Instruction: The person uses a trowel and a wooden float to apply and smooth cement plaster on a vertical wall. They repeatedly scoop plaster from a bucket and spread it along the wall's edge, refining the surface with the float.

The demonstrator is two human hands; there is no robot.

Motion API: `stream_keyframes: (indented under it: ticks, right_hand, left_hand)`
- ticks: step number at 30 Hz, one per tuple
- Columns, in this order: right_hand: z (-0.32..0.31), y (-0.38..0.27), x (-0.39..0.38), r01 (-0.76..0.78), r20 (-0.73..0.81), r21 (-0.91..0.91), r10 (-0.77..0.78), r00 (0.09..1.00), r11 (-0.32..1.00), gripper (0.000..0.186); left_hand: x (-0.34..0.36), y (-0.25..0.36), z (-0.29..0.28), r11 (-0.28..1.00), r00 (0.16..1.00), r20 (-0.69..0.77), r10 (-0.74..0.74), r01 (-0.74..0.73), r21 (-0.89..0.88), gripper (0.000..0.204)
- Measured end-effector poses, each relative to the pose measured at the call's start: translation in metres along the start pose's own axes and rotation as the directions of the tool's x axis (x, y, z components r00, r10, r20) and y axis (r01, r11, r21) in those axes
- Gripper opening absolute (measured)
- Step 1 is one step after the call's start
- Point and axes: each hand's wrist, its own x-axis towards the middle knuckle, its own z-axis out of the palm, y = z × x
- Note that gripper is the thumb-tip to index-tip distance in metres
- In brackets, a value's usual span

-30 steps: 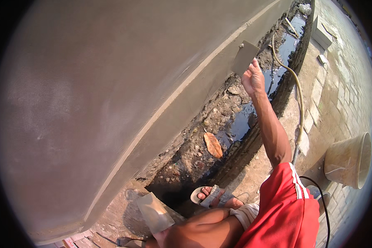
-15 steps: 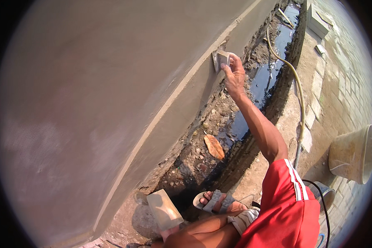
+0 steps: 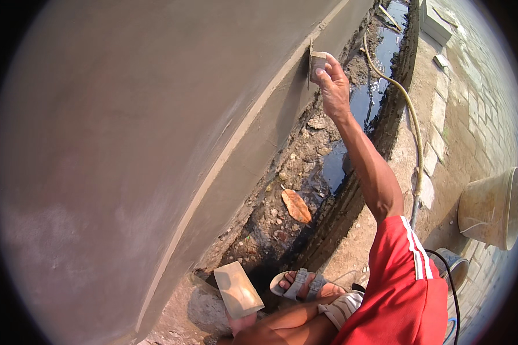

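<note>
Grey plastered wall [image 3: 126, 144] fills the frame from 7 to 12 o'clock, smooth, with a raised ledge edge running diagonally from 7 o'clock up toward 1 o'clock. Below the ledge, a rubble-strewn trench [image 3: 305, 190] with dark standing water.

Plastering float [image 3: 315, 64] at 12 o'clock, set edge-on against the ledge line, touching the wall. Right hand [image 3: 334, 86] wraps its fingers around the float's handle, arm stretched up from 5 o'clock. Open wall above and left of the float; trench drops away just right of it.

Left hand [image 3: 244, 322] at 6 o'clock, mostly hidden under a tan flat board [image 3: 237, 290]; it appears to grip the board's lower end, exact finger hold cannot be told. Board tilts over the trench edge, near the wall base.

Sandalled foot [image 3: 305, 286] just right of the board, on the trench lip. Brown leaf [image 3: 296, 206] lies in the rubble. Yellowish hose [image 3: 408, 115] runs along the far bank at 1–3 o'clock. Pale bucket [image 3: 492, 207] at 3 o'clock on paving, well apart.
</note>
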Motion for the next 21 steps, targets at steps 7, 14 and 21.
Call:
stream_keyframes:
  ticks: [7,14,21]
  right_hand:
    - [0.022,-0.016,-0.096,-0.072,0.289,-0.194,0.127,0.949,0.978,0.039]
    - [-0.012,-0.004,-0.004,-0.106,0.015,0.176,0.105,0.994,0.979,0.04]
    - [0.029,0.001,-0.06,-0.004,0.096,-0.242,0.028,0.995,0.97,0.033]
  left_hand:
    - [0.006,0.001,0.006,1.0,1.0,0.017,-0.011,0.011,0.003,0.046]
    - [0.009,-0.003,0.008,0.999,0.998,0.03,-0.053,0.053,-0.008,0.046]
    - [0.013,-0.015,0.021,0.994,0.994,0.063,-0.089,0.093,-0.065,0.045]
